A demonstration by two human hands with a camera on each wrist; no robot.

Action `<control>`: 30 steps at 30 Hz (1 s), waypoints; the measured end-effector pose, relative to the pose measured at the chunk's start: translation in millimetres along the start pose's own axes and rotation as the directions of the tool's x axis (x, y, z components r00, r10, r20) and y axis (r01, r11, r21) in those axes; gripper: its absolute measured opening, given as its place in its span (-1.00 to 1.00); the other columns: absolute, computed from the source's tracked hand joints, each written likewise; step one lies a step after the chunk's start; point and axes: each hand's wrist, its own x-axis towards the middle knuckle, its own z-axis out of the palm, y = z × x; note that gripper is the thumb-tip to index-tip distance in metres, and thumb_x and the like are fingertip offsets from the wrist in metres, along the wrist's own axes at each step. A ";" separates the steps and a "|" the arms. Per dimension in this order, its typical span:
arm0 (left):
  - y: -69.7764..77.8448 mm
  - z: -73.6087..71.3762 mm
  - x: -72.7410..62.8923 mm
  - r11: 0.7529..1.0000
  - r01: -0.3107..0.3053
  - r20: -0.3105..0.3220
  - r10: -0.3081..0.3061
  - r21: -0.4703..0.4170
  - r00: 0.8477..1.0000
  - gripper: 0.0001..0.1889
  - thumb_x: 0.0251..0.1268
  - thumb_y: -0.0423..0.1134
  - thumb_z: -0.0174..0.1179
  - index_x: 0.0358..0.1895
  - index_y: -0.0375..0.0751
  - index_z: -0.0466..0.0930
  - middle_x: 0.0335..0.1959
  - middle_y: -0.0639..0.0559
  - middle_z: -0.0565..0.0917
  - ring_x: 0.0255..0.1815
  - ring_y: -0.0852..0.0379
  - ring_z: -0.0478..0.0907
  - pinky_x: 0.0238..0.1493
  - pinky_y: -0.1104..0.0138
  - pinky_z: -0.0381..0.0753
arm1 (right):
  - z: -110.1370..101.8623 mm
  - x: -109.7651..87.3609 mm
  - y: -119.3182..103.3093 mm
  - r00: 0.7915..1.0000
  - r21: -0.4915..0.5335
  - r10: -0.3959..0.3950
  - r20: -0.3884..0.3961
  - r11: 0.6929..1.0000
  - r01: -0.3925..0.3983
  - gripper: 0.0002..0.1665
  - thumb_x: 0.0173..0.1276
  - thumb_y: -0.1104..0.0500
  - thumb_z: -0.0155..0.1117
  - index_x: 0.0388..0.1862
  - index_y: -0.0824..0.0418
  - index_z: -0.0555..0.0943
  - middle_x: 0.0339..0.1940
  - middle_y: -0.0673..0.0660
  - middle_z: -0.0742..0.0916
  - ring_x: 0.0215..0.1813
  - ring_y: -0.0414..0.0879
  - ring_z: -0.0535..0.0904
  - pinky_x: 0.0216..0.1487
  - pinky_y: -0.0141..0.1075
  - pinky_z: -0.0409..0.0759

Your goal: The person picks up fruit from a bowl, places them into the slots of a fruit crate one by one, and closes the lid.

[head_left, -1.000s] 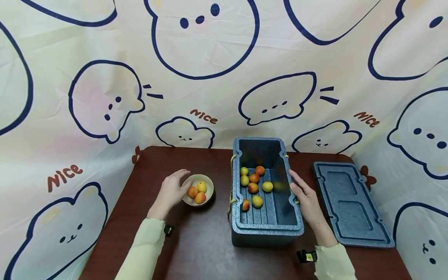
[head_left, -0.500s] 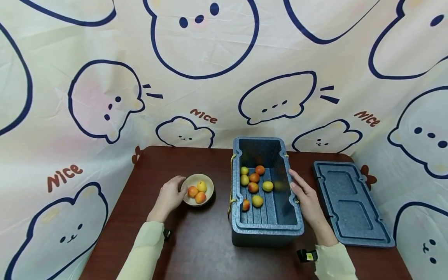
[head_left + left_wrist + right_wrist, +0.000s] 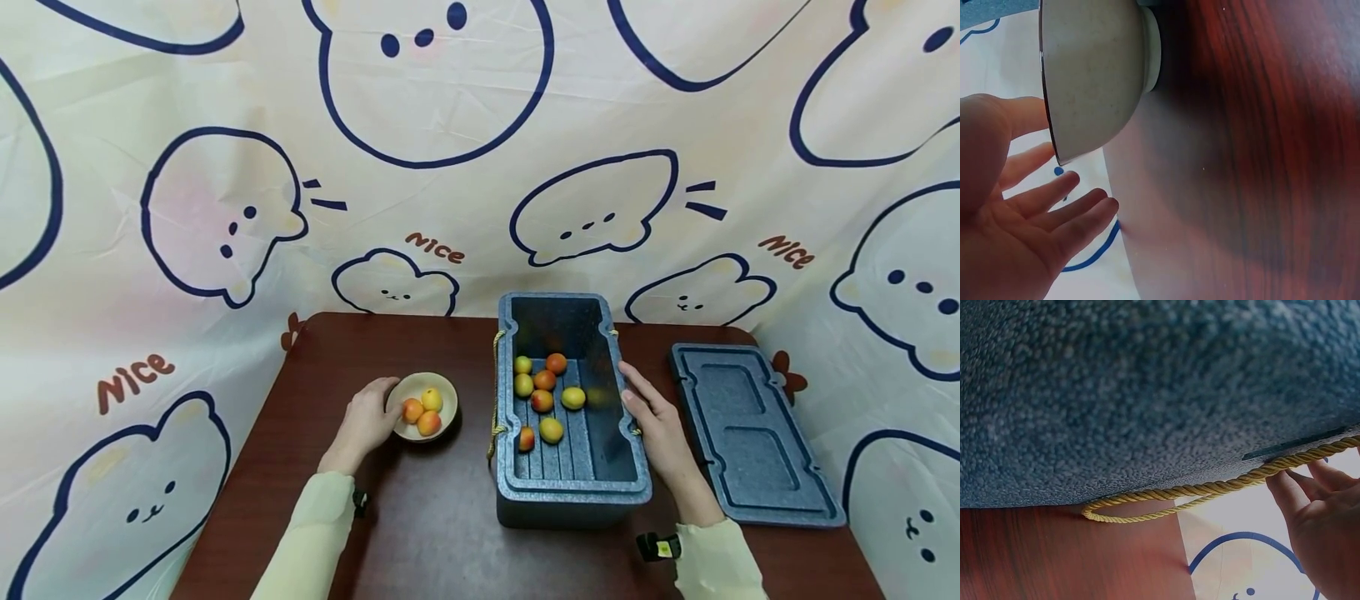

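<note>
On the left of the table, my left hand (image 3: 365, 425) is at the near-left rim of a cream bowl (image 3: 1091, 81), thumb reaching over it. The other fingers are loosely spread beside the bowl in the left wrist view. Inside lie one yellow fruit (image 3: 432, 399) and two orange fruits (image 3: 429, 423). My right hand (image 3: 663, 429) rests with extended fingers on the right rim of a blue-grey foam box (image 3: 573, 492). In the right wrist view, its fingertips are right at the yellow rope handle (image 3: 1222, 487). Several yellow-green and orange-red round fruits (image 3: 542, 401) lie on the box floor.
The box's matching lid (image 3: 757, 433) lies flat to its right. A dark wooden table (image 3: 427, 533) carries everything. Behind and at both sides hangs a pale sheet (image 3: 480, 200) printed with blue cartoon outlines.
My left hand has drawn down and left from above the bowl to its rim, where it has stayed since half a second ago. The right hand, box and fruits keep their places.
</note>
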 end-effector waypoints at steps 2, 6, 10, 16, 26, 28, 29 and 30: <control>2.1 0.5 1.5 1.000 -0.002 0.008 0.002 -0.007 1.000 -0.50 0.30 -0.29 0.32 0.28 -0.36 0.53 0.25 -0.31 0.57 0.29 -0.28 0.49 0.26 -0.16 0.46 | 0.0 0.2 -0.2 1.000 -0.002 0.001 -0.002 1.000 -0.001 -0.40 0.67 -0.06 -0.08 0.61 -0.01 0.25 0.60 0.11 0.31 0.47 -0.25 0.26 0.24 -0.61 0.29; 6.3 1.5 2.6 1.000 0.006 0.044 -0.004 -0.029 0.999 -0.49 0.32 -0.27 0.30 0.31 -0.35 0.51 0.28 -0.30 0.56 0.33 -0.28 0.46 0.30 -0.16 0.43 | 0.7 0.8 1.3 1.000 0.014 -0.004 -0.004 1.000 0.004 -0.39 0.67 -0.05 -0.07 0.61 0.01 0.26 0.60 0.14 0.31 0.46 -0.30 0.26 0.24 -0.63 0.30; 6.9 5.4 2.9 0.999 0.007 0.062 -0.005 -0.034 0.998 -0.49 0.34 -0.26 0.28 0.33 -0.33 0.50 0.29 -0.30 0.55 0.34 -0.27 0.45 0.30 -0.16 0.42 | 1.3 0.7 1.6 1.000 0.019 0.000 -0.004 1.000 0.000 -0.39 0.66 -0.05 -0.06 0.61 0.00 0.26 0.60 0.13 0.31 0.46 -0.32 0.26 0.23 -0.64 0.31; 6.0 9.4 4.9 0.999 -0.031 0.037 0.032 -0.020 0.999 -0.61 0.33 -0.26 0.29 0.18 -0.34 0.62 0.20 -0.32 0.60 0.27 -0.29 0.51 0.26 -0.14 0.46 | 0.8 0.2 0.2 1.000 0.014 0.001 -0.009 1.000 0.000 -0.40 0.66 -0.05 -0.06 0.61 -0.01 0.26 0.60 0.12 0.31 0.45 -0.30 0.27 0.23 -0.63 0.31; 10.2 9.6 1.5 0.996 -0.084 -0.067 0.084 0.008 0.994 -0.68 0.22 -0.31 0.36 0.03 -0.35 0.70 0.22 -0.36 0.58 0.25 -0.33 0.51 0.23 -0.18 0.48 | 1.4 0.1 0.5 1.000 0.010 -0.014 -0.008 1.000 0.014 -0.40 0.67 -0.04 -0.07 0.61 0.01 0.26 0.60 0.13 0.31 0.46 -0.30 0.26 0.25 -0.63 0.29; 12.2 9.0 1.3 0.993 -0.119 -0.115 0.121 0.024 0.986 -0.70 0.17 -0.34 0.39 -0.02 -0.34 0.72 0.18 -0.34 0.61 0.20 -0.32 0.53 0.22 -0.14 0.50 | 1.4 0.0 0.5 1.000 0.011 -0.014 -0.009 1.000 0.014 -0.40 0.67 -0.04 -0.07 0.61 0.01 0.26 0.60 0.14 0.31 0.46 -0.30 0.26 0.25 -0.63 0.29; 13.0 8.9 1.4 0.990 -0.139 -0.137 0.142 0.032 0.980 -0.71 0.15 -0.35 0.40 -0.04 -0.34 0.72 0.15 -0.33 0.63 0.17 -0.30 0.54 0.21 -0.11 0.51 | 1.5 -0.1 0.5 1.000 0.012 -0.014 -0.009 1.000 0.014 -0.40 0.67 -0.04 -0.07 0.61 0.02 0.26 0.60 0.14 0.31 0.46 -0.30 0.26 0.25 -0.63 0.29; 14.1 8.5 1.5 0.987 -0.157 -0.156 0.161 0.038 0.975 -0.71 0.13 -0.37 0.41 -0.05 -0.34 0.73 0.12 -0.30 0.65 0.14 -0.29 0.55 0.20 -0.08 0.53 | 1.5 -0.2 0.6 1.000 0.012 -0.014 -0.010 1.000 0.014 -0.40 0.67 -0.04 -0.07 0.61 0.02 0.26 0.60 0.14 0.31 0.46 -0.30 0.26 0.25 -0.63 0.28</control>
